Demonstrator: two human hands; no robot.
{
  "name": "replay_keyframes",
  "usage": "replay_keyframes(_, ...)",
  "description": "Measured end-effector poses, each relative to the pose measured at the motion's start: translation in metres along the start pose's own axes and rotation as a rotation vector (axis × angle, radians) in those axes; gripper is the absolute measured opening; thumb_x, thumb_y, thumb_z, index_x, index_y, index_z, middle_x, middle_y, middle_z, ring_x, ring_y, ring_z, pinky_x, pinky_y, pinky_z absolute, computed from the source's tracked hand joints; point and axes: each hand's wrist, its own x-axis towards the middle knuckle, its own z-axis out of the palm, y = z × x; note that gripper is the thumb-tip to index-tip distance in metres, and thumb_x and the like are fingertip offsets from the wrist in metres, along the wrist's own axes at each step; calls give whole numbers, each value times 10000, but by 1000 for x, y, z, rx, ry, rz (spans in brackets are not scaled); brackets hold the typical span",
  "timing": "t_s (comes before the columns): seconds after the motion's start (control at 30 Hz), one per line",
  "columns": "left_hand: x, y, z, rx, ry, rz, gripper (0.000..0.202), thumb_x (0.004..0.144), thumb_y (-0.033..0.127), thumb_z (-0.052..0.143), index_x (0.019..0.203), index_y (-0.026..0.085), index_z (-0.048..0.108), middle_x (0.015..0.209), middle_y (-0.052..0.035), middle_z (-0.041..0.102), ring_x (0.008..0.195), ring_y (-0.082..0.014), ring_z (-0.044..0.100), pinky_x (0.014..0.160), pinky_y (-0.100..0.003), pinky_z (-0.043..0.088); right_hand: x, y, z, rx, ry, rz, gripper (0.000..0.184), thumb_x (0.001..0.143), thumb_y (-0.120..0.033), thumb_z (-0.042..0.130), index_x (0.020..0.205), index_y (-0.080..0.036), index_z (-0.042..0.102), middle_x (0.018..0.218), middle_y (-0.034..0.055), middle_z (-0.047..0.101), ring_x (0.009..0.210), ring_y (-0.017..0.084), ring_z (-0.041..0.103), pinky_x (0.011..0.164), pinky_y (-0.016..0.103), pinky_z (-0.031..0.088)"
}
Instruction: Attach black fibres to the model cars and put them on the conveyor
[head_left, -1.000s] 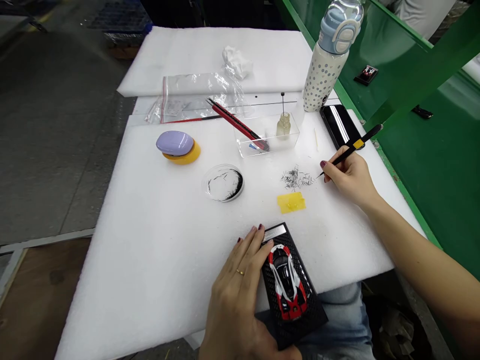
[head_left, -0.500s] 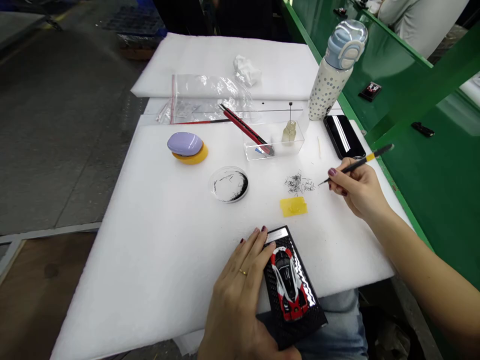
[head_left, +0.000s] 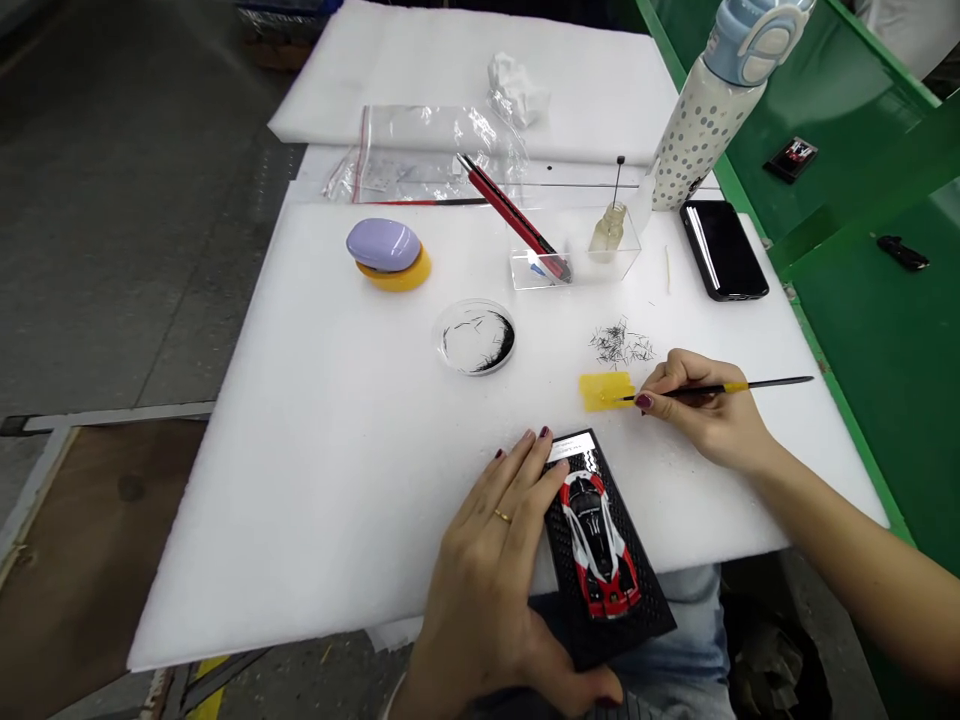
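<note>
Head view, model car [head_left: 600, 545]: is sitting on its black base [head_left: 654, 592] at lower centre
Left hand [head_left: 487, 570]: is lying open, fingers stretching along the base's left edge, probably steadying it
Right hand [head_left: 697, 415]: is gripping a slim black tool [head_left: 709, 389] like a pen, likely for fine control, its tip pointing over the yellow tape [head_left: 598, 390]
Black slivers [head_left: 618, 344]: are lying just above the tape, seemingly within easy reach

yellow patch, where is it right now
In the head view, the yellow patch lies right of centre on the white foam, just below the thin black slivers and close left of the right hand.
</note>
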Motion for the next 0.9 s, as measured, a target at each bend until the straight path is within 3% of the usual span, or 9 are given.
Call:
replay_keyframes(0.37, 0, 0, -1, 8, -10, 3, 1196, 666, 976, 476, 1489, 110, 412, 1546, -259, 491, 1451, -426, 464, 1176, -594, 428, 2, -1, 3, -33, 4, -6, 404, 717, -499, 882, 636, -221, 600, 674, 27, 680, 617, 164, 580, 547, 321, 436)
replay_keyframes(0.53, 0, 0, -1, 14, -8, 9, 1201, 687, 1009, 386, 1471, 99, 427, 1541, -265, 494, 1455, -408, 465, 1183, -586, 428, -5, -13, 7, 215, 25, 6, 447, 719, -501, 887, 606, -228, 551, 557, -17, 581, 532, 139, 549, 492, 286, 422)
replay_keyframes(0.73, 1, 13, -3, -27, 34, -68, 1138, 784, 983, 279, 1506, 116, 431, 1541, -211, 519, 1441, -378, 492, 1178, -552, 460, -46, -28, 43, 481, 231, -88, 354, 829, -371, 818, 679, -263, 516, 520, -44, 480, 476, 137, 441, 396, 263, 309)
replay_keyframes(0.9, 4, 20, 15, -118, 204, -192, 729, 1006, 700, 267, 1492, 204, 490, 1520, -103, 573, 1435, -297, 518, 1188, -493, 464, -66, -21, 71, 577, 290, -116, 309, 881, -325, 760, 703, -258, 517, 537, -31, 450, 501, 147, 425, 431, 286, 305)
